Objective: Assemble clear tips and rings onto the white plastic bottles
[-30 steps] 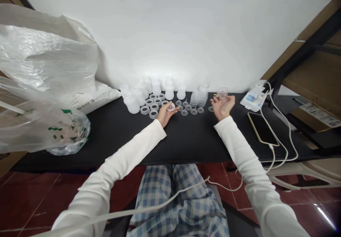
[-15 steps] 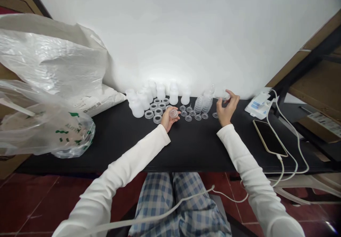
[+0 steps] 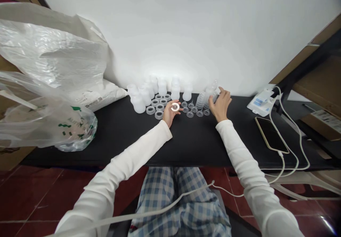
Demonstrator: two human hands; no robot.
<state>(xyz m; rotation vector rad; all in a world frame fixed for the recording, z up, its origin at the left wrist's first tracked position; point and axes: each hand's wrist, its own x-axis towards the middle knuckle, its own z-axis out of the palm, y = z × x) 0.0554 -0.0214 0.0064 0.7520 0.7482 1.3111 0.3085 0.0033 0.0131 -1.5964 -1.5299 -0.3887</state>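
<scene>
My left hand [image 3: 168, 114] is closed around a translucent screw ring [image 3: 175, 107], its round opening turned up towards me. Loose translucent rings [image 3: 150, 110] lie just left of that hand, and small clear disc-shaped pieces with raised centres [image 3: 190, 114] lie to its right. My right hand [image 3: 221, 105] is at the right end of the parts, thumb and forefinger on either side of a clear dome cap [image 3: 214, 95]. This cap is partly hidden and adjoins a group of clear caps [image 3: 200, 100]. White bottles [image 3: 139, 104] stand behind the rings.
Plastic bags [image 3: 71, 123] fill the left side of the black table [image 3: 191, 144]. To the right are a white box-shaped device [image 3: 259, 103], a phone [image 3: 271, 134] and white cables [image 3: 299, 134]. A white wall [image 3: 170, 31] rises behind the bottles.
My right hand has moved left with the clear cap, up to the grouped caps. The ring in my left hand has tilted, so its opening now shows more.
</scene>
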